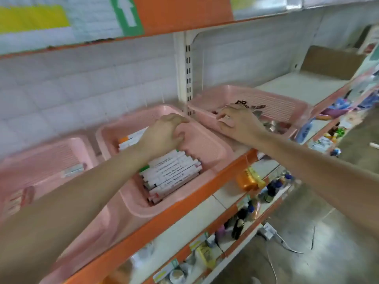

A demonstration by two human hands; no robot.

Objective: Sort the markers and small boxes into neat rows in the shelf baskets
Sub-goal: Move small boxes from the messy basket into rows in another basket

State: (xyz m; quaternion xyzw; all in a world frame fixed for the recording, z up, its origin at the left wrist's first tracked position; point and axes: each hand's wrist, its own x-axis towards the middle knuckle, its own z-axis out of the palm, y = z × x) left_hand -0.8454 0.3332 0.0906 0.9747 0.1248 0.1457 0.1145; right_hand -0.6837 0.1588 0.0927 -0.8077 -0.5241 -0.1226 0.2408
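Three baskets sat side by side on an orange-edged shelf (184, 206). Markers (174, 171) lay stacked parallel in the middle basket (207, 146), likely to keep the rows tidy. The left hand (164, 134) curled just above them. The right hand (238, 119) curled at the right basket (283, 103), by blurred dark boxes (249, 104). Whether either hand gripped anything could not be told. Bottles (240, 222) lined the lower shelves above a grey floor (328, 232).

Pink slotted baskets (207, 146); white markers (174, 171), caps (144, 168) green and orange; orange shelf edge (184, 203); white grid-patterned back panel (82, 83); grey floor (328, 232).
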